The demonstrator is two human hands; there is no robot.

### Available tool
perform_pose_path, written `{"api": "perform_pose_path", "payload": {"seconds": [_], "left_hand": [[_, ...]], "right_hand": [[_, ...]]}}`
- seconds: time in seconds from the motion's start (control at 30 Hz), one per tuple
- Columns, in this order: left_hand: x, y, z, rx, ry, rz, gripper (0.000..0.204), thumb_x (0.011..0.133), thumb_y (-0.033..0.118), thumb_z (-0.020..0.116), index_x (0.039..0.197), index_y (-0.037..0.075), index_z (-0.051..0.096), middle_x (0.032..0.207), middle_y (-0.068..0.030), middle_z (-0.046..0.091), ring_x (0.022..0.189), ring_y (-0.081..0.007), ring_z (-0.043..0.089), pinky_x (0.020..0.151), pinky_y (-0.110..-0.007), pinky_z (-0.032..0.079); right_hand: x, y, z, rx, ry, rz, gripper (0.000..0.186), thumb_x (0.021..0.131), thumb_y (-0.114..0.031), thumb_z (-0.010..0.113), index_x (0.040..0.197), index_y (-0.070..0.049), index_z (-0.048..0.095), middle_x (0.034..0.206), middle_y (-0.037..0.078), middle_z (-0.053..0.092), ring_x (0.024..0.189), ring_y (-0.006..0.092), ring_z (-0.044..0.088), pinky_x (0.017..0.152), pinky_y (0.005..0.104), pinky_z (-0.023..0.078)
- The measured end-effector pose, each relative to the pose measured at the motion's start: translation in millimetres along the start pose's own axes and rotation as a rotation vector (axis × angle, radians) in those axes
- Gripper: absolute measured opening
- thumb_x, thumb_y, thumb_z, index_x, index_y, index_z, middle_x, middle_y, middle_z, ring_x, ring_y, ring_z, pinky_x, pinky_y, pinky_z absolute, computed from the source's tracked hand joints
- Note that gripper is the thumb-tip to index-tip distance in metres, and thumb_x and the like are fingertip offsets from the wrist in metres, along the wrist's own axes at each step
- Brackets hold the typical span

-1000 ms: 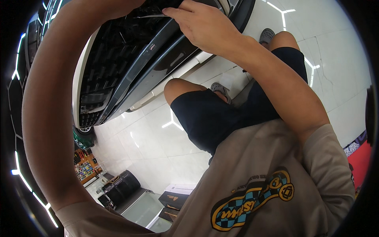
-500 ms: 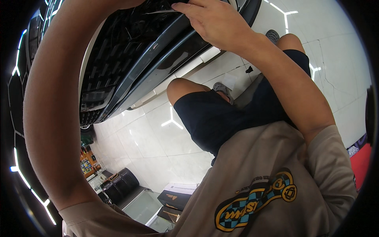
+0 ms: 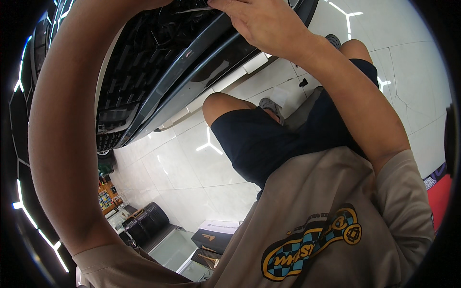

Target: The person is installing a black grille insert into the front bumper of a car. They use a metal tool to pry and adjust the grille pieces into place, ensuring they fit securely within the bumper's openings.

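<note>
My right hand (image 3: 264, 24) is at the front bumper (image 3: 182, 62) of a dark car, its thumb and fingers closed in a pinch at the top edge of the picture. A thin pale strip or edge (image 3: 194, 10) runs left from its fingertips; whether they grip it is unclear. My left arm (image 3: 62, 125) curves up along the left side. Of my left hand (image 3: 161, 3) only a sliver shows at the top edge, over the dark grille (image 3: 129, 77), and its fingers are out of sight.
I sit low on a grey seat (image 3: 307, 108) beside the bumper. A small black scrap (image 3: 303, 82) and a clear sheet (image 3: 278, 97) lie on the pale tiled floor (image 3: 216, 158). Behind are a black drum (image 3: 146, 221), boxes (image 3: 213, 237) and a red object (image 3: 439, 201).
My right hand has shifted slightly up, carrying its fingertips closer to the top edge. My left arm has hardly moved.
</note>
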State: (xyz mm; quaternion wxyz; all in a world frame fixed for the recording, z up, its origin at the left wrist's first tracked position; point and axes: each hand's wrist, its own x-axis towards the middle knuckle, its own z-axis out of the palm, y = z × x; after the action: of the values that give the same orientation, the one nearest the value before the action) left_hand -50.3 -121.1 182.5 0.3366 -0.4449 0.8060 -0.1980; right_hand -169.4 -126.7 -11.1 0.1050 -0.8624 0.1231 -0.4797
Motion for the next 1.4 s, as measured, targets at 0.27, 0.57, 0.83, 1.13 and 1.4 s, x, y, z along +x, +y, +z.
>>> {"api": "perform_pose_path", "payload": {"seconds": [0.27, 0.57, 0.83, 1.13, 1.4], "left_hand": [[-4.0, 5.8, -2.7, -0.033, 0.045, -0.039, 0.015, 0.088, 0.004, 0.064, 0.088, -0.003, 0.077, 0.093, -0.0176, 0.071, 0.09, -0.0336, 0.07, 0.085, -0.038, 0.056], [-0.4, 2.3, 0.0, 0.005, 0.0, -0.042, 0.014, 0.087, 0.004, 0.065, 0.088, -0.003, 0.077, 0.093, -0.017, 0.071, 0.09, -0.0322, 0.07, 0.086, -0.037, 0.056], [-2.8, 4.2, 1.0, 0.035, 0.019, -0.008, 0.014, 0.088, 0.005, 0.065, 0.088, -0.002, 0.078, 0.092, -0.0162, 0.071, 0.091, -0.031, 0.069, 0.086, -0.037, 0.056], [-6.0, 3.1, 0.1, -0.008, 0.035, -0.001, 0.014, 0.088, 0.007, 0.066, 0.086, -0.002, 0.077, 0.092, -0.0162, 0.07, 0.091, -0.0313, 0.069, 0.085, -0.038, 0.055], [-7.5, 4.4, 2.7, -0.176, 0.078, -0.088, 0.015, 0.087, 0.003, 0.063, 0.086, -0.004, 0.076, 0.093, -0.0177, 0.07, 0.091, -0.0337, 0.068, 0.086, -0.041, 0.055]], "right_hand": [[1.8, 2.0, 3.0, 0.041, 0.008, -0.018, 0.038, 0.087, -0.008, 0.063, 0.122, 0.008, 0.065, 0.093, 0.014, 0.063, 0.088, 0.0287, 0.061, 0.08, 0.0368, 0.054], [1.2, 0.7, 0.0, 0.075, 0.003, 0.025, 0.036, 0.088, -0.007, 0.062, 0.121, 0.007, 0.066, 0.091, 0.015, 0.061, 0.085, 0.0301, 0.062, 0.077, 0.0378, 0.055], [4.5, 4.1, -2.7, 0.057, -0.063, 0.094, 0.035, 0.091, -0.007, 0.059, 0.123, 0.005, 0.067, 0.092, 0.017, 0.062, 0.085, 0.0334, 0.064, 0.076, 0.0403, 0.055], [-0.1, 7.3, -4.3, 0.065, -0.033, 0.088, 0.034, 0.091, -0.006, 0.059, 0.122, 0.005, 0.067, 0.091, 0.017, 0.061, 0.086, 0.0347, 0.063, 0.077, 0.0422, 0.054], [-12.3, -0.8, 5.7, 0.153, 0.045, 0.178, 0.034, 0.09, -0.005, 0.06, 0.122, 0.005, 0.066, 0.089, 0.018, 0.062, 0.084, 0.0348, 0.063, 0.074, 0.0427, 0.054]]}}
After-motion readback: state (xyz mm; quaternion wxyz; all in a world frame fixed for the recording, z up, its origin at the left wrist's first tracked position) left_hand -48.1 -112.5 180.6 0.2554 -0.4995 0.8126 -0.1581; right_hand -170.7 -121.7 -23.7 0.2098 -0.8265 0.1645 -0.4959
